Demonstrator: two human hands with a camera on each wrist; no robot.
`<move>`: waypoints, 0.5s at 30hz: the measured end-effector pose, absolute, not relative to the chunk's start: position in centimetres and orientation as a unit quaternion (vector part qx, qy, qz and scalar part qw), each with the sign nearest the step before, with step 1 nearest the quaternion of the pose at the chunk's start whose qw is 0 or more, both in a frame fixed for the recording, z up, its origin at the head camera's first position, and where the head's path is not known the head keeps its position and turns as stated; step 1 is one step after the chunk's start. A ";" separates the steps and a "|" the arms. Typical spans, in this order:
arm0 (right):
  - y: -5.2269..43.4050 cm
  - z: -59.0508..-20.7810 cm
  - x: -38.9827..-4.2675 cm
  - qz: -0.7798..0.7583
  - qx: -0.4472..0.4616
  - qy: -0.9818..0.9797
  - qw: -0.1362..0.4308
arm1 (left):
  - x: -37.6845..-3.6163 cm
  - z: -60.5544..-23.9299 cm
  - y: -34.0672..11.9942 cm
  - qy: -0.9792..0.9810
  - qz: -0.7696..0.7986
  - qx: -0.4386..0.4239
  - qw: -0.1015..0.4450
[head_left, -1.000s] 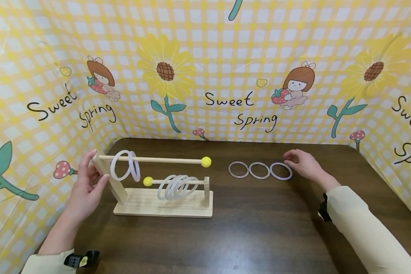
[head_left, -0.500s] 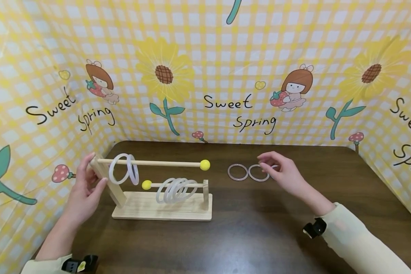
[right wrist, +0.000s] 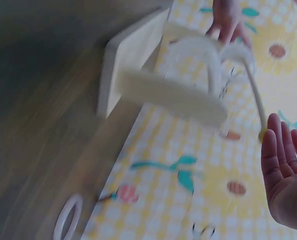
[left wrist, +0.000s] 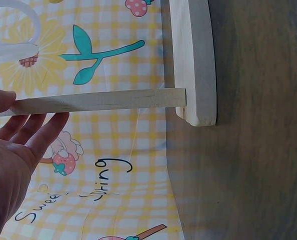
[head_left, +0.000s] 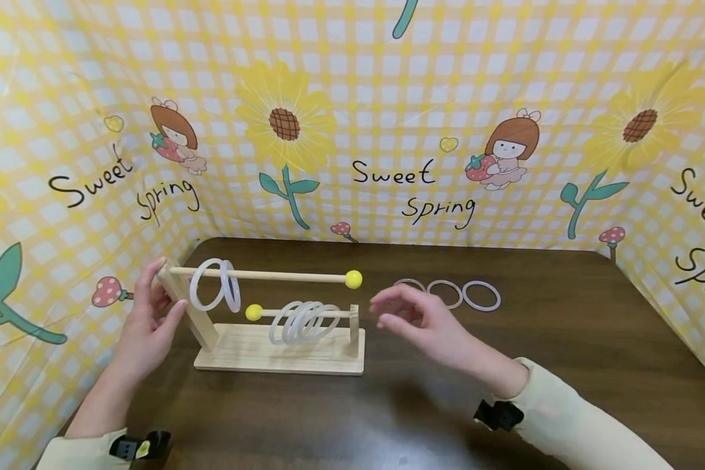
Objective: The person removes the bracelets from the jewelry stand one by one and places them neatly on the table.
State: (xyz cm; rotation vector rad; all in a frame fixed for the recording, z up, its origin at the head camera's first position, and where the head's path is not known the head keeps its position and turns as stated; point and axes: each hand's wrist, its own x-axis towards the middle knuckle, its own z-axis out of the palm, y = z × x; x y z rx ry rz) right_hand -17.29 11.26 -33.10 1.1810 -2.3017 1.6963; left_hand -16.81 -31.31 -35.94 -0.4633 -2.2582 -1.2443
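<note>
A wooden stand has two uprights, each bearing a rod tipped with a yellow ball. My left hand grips the taller left upright near its top, thumb on one side and fingers on the other. Two pale rings hang on the long upper rod, close to that upright. On the short lower rod several whitish rings hang together. My right hand is in the air just right of the stand, holding nothing, its fingers loosely bent.
Three pale rings lie in a row on the dark wooden table; the rightmost ring shows whole, while the leftmost ring is partly behind my right hand. A yellow checked cloth surrounds the table's back and sides.
My right hand has moved left from the rightmost ring on the table, over the row, to beside the stand. The left hand keeps its grip, and the rings stay where they were.
</note>
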 end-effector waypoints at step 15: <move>2.7 -34.5 -16.8 0.579 0.410 -0.703 -0.054 | -16.9 -35.9 -31.3 -0.830 -0.463 -0.175 0.259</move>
